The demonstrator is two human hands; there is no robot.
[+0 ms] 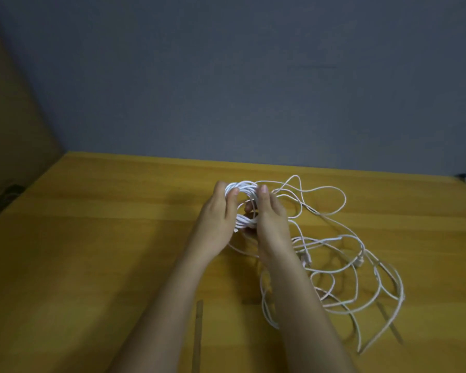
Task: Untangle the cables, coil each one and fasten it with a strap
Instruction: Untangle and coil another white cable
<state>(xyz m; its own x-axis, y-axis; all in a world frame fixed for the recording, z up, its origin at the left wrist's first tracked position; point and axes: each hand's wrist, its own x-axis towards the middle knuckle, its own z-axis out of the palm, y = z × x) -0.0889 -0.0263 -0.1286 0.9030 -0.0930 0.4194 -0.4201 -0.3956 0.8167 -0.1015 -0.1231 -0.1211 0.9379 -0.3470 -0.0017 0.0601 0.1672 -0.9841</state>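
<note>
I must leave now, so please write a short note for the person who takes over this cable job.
Left hand and right hand both grip one white coil above the table.
The loose cables lie tangled to the right of the hands.
Done: one cable coiled, no strap seen on it.
Left: strap this coil, then untangle, coil and strap the rest.

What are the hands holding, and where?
Both hands, left and right, grip the coiled white cable by opposite sides of its loop.
</note>
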